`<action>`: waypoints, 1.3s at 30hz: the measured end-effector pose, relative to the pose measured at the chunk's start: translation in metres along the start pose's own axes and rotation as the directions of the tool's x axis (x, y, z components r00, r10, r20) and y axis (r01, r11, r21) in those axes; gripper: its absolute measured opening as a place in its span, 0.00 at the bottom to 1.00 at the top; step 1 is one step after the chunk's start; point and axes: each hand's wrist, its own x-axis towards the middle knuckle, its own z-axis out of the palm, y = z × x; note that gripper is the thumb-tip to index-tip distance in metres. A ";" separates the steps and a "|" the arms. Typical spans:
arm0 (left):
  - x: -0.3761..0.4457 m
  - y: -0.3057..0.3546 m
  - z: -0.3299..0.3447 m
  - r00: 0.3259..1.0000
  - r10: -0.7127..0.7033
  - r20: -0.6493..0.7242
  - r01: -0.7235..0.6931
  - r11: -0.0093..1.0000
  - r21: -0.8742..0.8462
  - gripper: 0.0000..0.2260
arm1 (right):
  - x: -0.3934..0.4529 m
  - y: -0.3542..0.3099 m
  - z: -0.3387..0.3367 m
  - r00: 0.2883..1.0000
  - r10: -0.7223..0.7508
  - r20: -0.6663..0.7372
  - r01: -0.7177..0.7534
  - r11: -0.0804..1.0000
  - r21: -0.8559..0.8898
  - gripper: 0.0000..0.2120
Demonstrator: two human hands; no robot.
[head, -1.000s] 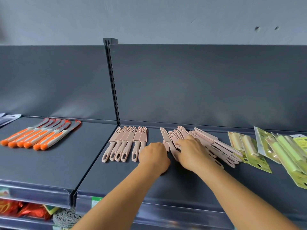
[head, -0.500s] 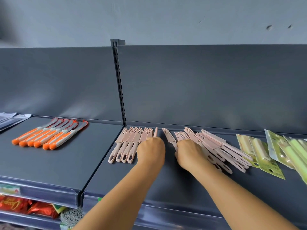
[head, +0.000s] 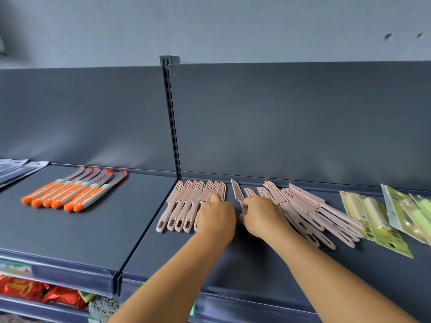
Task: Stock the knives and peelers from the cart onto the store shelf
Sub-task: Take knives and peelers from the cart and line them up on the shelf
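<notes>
Since earlier frame: one more pink knife joined neat row [head: 196, 201] on shelf [head: 233, 259]; left hand [head: 215, 220] presses it flat, uncurled. Right hand [head: 261, 216] pinches next knife [head: 238, 194] from loose pile [head: 303, 210]. Row-building continues.

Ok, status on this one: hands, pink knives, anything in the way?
Left hand resting on neat pink knife row. Right hand pinching one pink knife beside loose pile. Gap between them unobstructed.
</notes>
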 end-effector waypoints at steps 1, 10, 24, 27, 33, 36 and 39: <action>0.000 -0.001 -0.001 1.000 -0.010 0.013 0.011 1.000 -0.028 0.15 | 0.000 -0.002 0.001 1.000 -0.011 0.001 0.011 1.000 0.012 0.02; 0.005 -0.023 0.001 0.997 0.079 0.012 -0.076 0.986 -0.150 0.14 | -0.002 -0.016 0.009 0.997 -0.077 0.011 0.076 0.994 0.074 0.07; 0.005 -0.031 0.015 0.910 0.415 0.026 -0.411 0.907 -0.092 0.22 | -0.018 0.020 -0.004 0.997 -0.009 -0.071 0.002 0.995 -0.098 0.15; 0.004 -0.029 0.012 0.907 0.419 0.042 -0.416 0.907 -0.062 0.21 | -0.022 0.031 -0.006 0.997 0.035 -0.075 -0.046 0.987 -0.157 0.16; -0.002 -0.005 0.009 0.872 0.489 -0.023 -0.488 0.866 -0.106 0.24 | -0.031 0.043 -0.015 0.990 0.121 -0.068 -0.131 0.978 -0.161 0.09; -0.006 0.019 0.016 0.841 0.537 -0.070 -0.540 0.821 -0.186 0.22 | -0.028 0.044 -0.018 0.994 0.102 -0.029 -0.104 0.990 -0.098 0.10; -0.007 0.033 0.018 0.855 0.517 -0.044 -0.514 0.833 -0.202 0.21 | -0.025 0.050 -0.019 0.992 0.119 -0.038 -0.121 0.990 -0.069 0.09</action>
